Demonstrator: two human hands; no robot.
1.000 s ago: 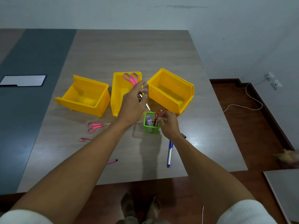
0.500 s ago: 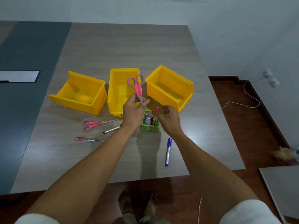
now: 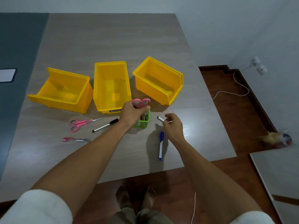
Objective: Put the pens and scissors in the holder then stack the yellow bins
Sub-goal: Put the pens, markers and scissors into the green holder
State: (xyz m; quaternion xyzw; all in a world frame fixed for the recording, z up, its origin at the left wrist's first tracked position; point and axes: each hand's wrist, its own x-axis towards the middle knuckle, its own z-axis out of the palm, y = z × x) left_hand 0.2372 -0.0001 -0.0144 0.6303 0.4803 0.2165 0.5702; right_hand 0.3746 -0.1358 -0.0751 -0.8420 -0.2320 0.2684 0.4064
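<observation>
- The left hand (image 3: 134, 113) grips pink scissors (image 3: 141, 102), lowering them into the green holder (image 3: 143, 122).
- The right hand (image 3: 173, 125) pinches a black-capped pen (image 3: 160, 118); it likely goes in next.

Both arms are bare from the hands up past the elbows. The left hand (image 3: 132, 113) and right hand (image 3: 173, 125) wear no gloves, rings or watch. White sleeves are pushed up high on both arms: the left sleeve (image 3: 37, 207) looks smooth and soft, the right sleeve (image 3: 252, 218) shows fine ribbing. Below, the feet (image 3: 135, 198) are bare, toes showing, above khaki trouser legs (image 3: 139, 217) at the bottom edge.
</observation>
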